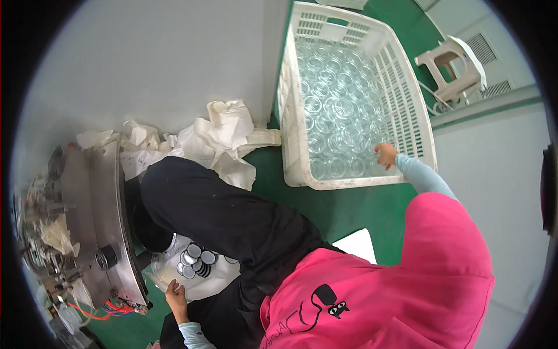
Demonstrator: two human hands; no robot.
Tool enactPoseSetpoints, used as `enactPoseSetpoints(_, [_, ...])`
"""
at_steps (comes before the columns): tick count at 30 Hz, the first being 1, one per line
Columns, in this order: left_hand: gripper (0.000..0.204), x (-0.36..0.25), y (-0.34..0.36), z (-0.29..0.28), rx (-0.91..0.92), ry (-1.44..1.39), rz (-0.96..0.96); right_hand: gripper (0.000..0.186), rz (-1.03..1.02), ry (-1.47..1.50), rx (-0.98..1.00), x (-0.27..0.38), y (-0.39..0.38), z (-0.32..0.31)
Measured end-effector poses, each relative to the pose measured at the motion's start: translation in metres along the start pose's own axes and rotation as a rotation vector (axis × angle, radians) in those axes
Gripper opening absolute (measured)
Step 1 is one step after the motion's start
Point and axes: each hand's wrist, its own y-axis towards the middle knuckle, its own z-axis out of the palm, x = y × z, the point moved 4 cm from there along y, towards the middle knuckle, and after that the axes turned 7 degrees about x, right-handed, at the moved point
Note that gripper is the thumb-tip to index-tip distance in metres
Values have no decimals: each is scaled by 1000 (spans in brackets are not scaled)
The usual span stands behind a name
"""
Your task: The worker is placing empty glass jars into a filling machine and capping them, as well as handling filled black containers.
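Observation:
My right hand (386,156) reaches over the near right corner of a white plastic crate (354,184). Its bent fingers are apart, close above the clear glass jars (343,107) that fill the crate; no jar shows clearly in its grasp. At lower left, my left hand (176,298) is beside a container lined with pale plastic (224,279). Its fingers are loosely bent and apart, with nothing seen in them. Round lids (195,259), some silver side up and others black, lie in that lining, partly hidden by my leg.
A metal machine (102,203) with tubes and a round black piece (106,256) on its plate stands at left. Crumpled white paper (224,128) lies along the grey wall. A beige stool (456,67) is at far right, a white sheet (356,246) on the green floor.

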Motion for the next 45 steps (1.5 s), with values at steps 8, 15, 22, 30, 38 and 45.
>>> enactPoseSetpoints(8, [39, -13, -1, -5, -29, -31, 36, 39, -66, -461, -266, 30, -30, -20])
enactPoseSetpoints(15, [37, -14, -1, -7, -17, 28, 50, 38, -195, -478, -393, 54, -93, -66])
enactPoseSetpoints(22, [39, -18, -7, -6, -15, 12, 37, 38, -312, -516, -671, 103, -38, -107])
enactPoseSetpoints(30, [38, -10, -23, -6, -16, 37, -14, 39, -252, -626, -626, 120, 2, -87])
enactPoseSetpoints(38, [37, -12, -14, -5, -23, 70, 4, 44, -409, -659, -687, 138, -31, -69])
enactPoseSetpoints(45, [37, -26, -16, -1, -43, 6, 19, 62, -838, -323, -428, 138, -48, -56])
